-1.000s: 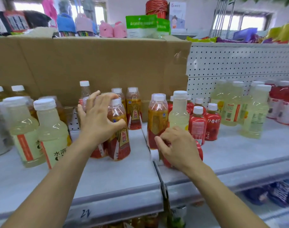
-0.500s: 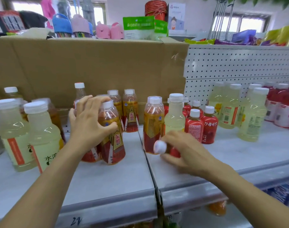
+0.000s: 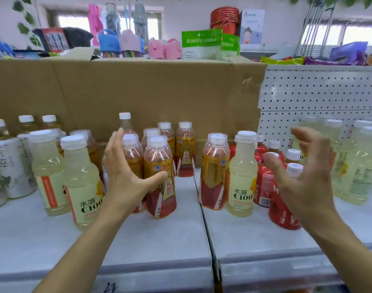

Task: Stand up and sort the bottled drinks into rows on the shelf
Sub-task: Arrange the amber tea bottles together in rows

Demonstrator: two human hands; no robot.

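Observation:
My left hand (image 3: pixel 125 178) is open with the fingers up, its thumb resting against the front orange-and-red drink bottle (image 3: pixel 161 199) of a small cluster on the grey shelf (image 3: pixel 159 240). My right hand (image 3: pixel 303 182) is open and blurred, and holds nothing. It hovers just right of a red juice bottle (image 3: pixel 280 214) that stands upright at the front of a group of red bottles. Between my hands stand another orange-and-red bottle (image 3: pixel 212 176) and a pale yellow C100 bottle (image 3: pixel 241 180), side by side.
Pale yellow bottles (image 3: pixel 81 182) stand at the left, with white tea bottles (image 3: pixel 5 166) beyond them, and more pale bottles (image 3: pixel 358 170) at the right. A cardboard box (image 3: pixel 138 87) and a white pegboard (image 3: pixel 318 92) close the back. A seam splits the shelf near its middle.
The red juice bottle that lay under my right hand now stands upright, and that hand has let go and lifted off. My left hand has opened from around the orange-and-red bottles.

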